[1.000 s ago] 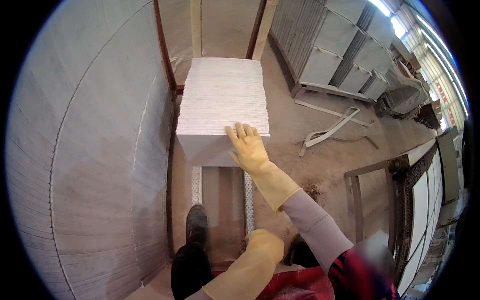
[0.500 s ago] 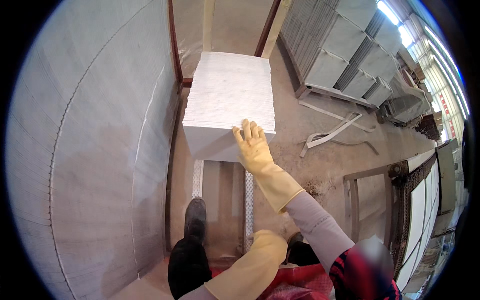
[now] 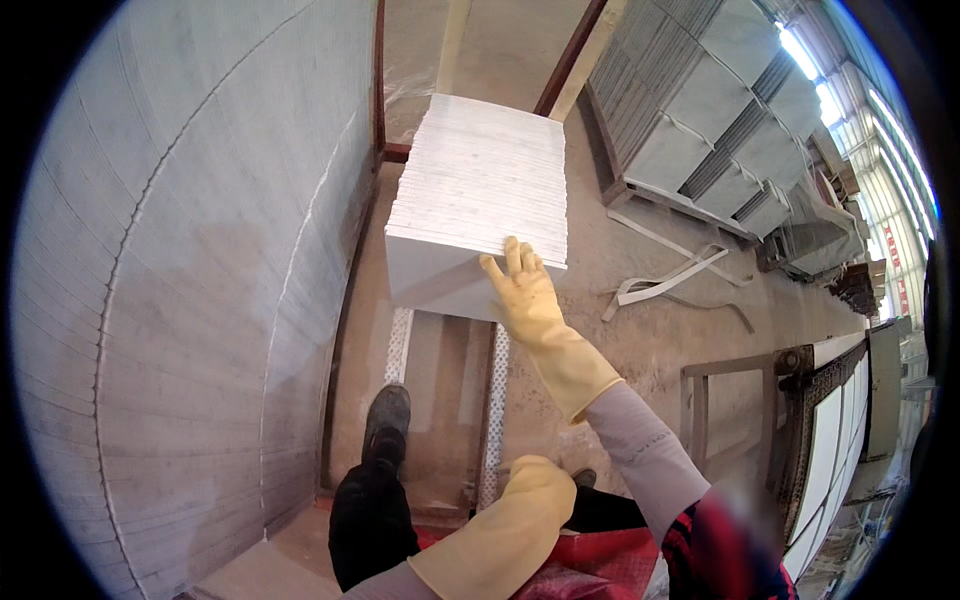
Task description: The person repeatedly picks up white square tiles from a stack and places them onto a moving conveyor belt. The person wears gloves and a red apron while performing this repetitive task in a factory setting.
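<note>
A block of thin white stone tiles (image 3: 478, 170), set on edge and packed together, stands in front of me on a low metal frame (image 3: 494, 420). My right hand (image 3: 530, 295), in a yellow rubber glove, rests its fingertips on the block's near top edge, towards the right corner. Those fingers are slightly bent and spread, and nothing is lifted in them. Close to my body is my left hand (image 3: 540, 490), gloved the same way and bent at the wrist. Its fingers are turned down and hidden, so what they hold does not show.
A tall wall of stacked grey slabs (image 3: 200, 300) rises close on my left. More tile stacks (image 3: 690, 140) stand on a pallet at the far right. Loose pale straps (image 3: 670, 280) lie on the floor. A metal frame with white panels (image 3: 820, 440) stands at right.
The view has shifted a little, so the tile block appears farther right. My right hand stays at its near top edge, and my left hand keeps about the same place.
</note>
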A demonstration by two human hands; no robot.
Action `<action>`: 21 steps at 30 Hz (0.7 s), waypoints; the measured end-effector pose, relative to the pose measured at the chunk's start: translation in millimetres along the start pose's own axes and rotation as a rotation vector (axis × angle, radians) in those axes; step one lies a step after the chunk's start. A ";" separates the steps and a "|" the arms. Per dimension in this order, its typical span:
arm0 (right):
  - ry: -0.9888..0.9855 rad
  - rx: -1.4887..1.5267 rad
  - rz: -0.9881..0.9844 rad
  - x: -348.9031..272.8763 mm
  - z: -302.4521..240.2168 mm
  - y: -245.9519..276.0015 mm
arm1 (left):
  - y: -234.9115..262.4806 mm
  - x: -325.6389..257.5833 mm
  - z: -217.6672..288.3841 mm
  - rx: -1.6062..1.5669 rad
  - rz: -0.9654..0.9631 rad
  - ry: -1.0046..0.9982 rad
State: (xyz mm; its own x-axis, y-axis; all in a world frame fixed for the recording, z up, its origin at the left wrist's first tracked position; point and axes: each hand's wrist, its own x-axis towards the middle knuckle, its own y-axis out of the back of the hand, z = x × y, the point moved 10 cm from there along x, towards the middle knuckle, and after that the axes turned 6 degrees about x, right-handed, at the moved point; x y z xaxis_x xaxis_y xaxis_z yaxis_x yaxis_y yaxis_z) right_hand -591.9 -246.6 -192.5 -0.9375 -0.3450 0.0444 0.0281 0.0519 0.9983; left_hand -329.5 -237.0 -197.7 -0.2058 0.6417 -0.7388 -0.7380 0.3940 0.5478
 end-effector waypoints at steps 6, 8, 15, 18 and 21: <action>-0.020 0.121 0.038 -2.1 -1.8 10.7 | -9.3 10.6 -2.1 -0.106 0.026 0.049; -0.027 0.133 0.041 -2.4 -2.3 13.8 | -5.0 5.5 -0.7 -0.100 0.019 0.031; 0.003 0.122 0.103 -5.1 0.4 14.8 | -8.3 7.3 12.6 0.085 -0.024 -0.059; 0.037 0.197 0.120 -13.7 -9.5 18.9 | -1.8 3.0 8.1 -0.014 0.039 -0.020; 0.035 0.199 0.145 -11.9 -9.3 18.5 | -4.3 2.6 7.5 -0.007 0.048 -0.015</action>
State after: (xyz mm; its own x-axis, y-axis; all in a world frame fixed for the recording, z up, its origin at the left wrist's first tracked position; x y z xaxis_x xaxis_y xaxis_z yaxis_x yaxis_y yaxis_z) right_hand -577.0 -250.2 -174.2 -0.9160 -0.3525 0.1917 0.0896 0.2861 0.9540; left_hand -322.0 -232.1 -199.1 -0.2314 0.6700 -0.7054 -0.7317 0.3580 0.5800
